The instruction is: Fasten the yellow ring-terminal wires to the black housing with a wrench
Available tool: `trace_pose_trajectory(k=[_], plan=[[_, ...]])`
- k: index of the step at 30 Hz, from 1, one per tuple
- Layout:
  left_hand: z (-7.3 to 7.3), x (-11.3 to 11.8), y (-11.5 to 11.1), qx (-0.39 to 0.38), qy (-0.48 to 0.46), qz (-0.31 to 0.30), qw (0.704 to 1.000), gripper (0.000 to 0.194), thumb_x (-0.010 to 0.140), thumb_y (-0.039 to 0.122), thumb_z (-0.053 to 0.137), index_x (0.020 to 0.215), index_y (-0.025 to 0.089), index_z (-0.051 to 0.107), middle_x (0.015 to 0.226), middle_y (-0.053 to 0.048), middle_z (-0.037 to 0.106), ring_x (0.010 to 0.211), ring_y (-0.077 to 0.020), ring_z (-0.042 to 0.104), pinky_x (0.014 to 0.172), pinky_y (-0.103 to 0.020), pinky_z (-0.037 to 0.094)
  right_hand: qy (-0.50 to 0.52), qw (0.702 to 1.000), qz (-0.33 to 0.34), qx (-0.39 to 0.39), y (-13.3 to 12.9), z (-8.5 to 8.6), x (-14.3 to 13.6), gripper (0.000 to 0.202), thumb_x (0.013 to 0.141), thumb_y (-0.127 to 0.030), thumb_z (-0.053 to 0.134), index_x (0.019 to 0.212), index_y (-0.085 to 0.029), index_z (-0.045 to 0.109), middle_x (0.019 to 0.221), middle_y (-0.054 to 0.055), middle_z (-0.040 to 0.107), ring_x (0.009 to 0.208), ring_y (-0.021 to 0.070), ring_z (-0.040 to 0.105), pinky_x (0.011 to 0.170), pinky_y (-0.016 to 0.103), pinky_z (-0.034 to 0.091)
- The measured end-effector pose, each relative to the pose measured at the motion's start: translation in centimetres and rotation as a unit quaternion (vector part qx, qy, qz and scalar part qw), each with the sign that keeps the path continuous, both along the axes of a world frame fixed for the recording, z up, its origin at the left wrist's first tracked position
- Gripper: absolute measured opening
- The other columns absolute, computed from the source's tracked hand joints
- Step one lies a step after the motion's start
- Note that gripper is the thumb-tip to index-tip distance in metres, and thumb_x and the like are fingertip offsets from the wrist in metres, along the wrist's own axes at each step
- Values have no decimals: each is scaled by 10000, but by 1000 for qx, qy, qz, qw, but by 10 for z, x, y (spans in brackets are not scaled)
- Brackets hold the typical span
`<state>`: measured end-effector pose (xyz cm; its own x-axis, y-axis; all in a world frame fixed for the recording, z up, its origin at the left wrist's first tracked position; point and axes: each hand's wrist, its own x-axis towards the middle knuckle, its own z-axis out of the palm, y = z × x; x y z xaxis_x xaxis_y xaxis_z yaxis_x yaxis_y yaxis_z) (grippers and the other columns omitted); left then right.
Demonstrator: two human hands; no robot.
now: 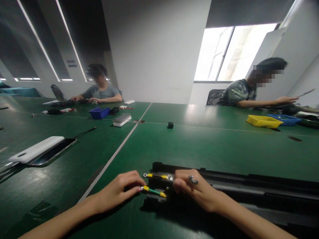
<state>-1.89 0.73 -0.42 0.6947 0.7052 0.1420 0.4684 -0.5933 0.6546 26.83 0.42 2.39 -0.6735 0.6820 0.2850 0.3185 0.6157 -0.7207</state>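
My left hand [127, 187] pinches the near end of a short green wire [154, 191] with yellow sleeves at both ends. A metal lug shows partly at its fingertips. Beyond it lies a short black wire [157, 176], also yellow-sleeved, with ring terminals at its ends. Both wires reach over the left end of a long black channel-shaped housing [239, 186]. My right hand [194, 187] is closed at that end, by the black wire's right terminal. Between its fingers sticks out a C-shaped metal head, apparently an open-end wrench [193, 180]; the rest is hidden.
A white power bank [37, 149] and a phone [53, 154] lie at left. A small black block [170, 125] stands mid-table. Farther off are a blue bin [99, 113], a yellow tray [264, 121] and a blue tray [285, 119]. Two people sit across the green table [129, 152].
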Motion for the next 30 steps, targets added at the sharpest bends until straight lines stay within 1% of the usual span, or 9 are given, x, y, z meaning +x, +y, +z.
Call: trace_pose_trajectory(k=[7, 15, 21, 30], plan=[[-1, 0, 1, -5, -4, 1, 1000, 144, 957, 156, 519, 1038, 185, 635, 960, -27, 619, 864, -152, 598, 780, -232, 442, -11, 1000, 6, -14, -1, 1, -1, 520, 1001, -473, 310, 683, -141, 555, 658, -5, 492, 598, 99, 454, 583, 207, 349], [-2, 1, 2, -1, -3, 0, 1000, 150, 957, 159, 515, 1038, 185, 639, 956, -31, 623, 856, -156, 597, 776, -239, 444, -24, 999, 10, -24, 1, 0, 0, 547, 989, -515, 302, 696, -139, 570, 651, -4, 484, 592, 102, 443, 574, 214, 342], [1, 2, 0, 0, -4, 3, 1000, 150, 955, 173, 512, 1028, 183, 643, 957, -39, 630, 856, -166, 599, 778, -250, 453, -23, 999, 9, -40, -1, 0, -1, 564, 983, -531, 300, 680, -137, 566, 647, -5, 476, 586, 100, 438, 566, 214, 345], [0, 1, 0, -1, -9, 3, 1000, 152, 956, 165, 513, 1034, 189, 642, 952, -35, 631, 853, -162, 596, 775, -243, 448, 8, 998, 9, -62, -2, 3, 0, 523, 988, -497, 323, 678, -145, 554, 647, -6, 480, 600, 106, 453, 573, 212, 362]])
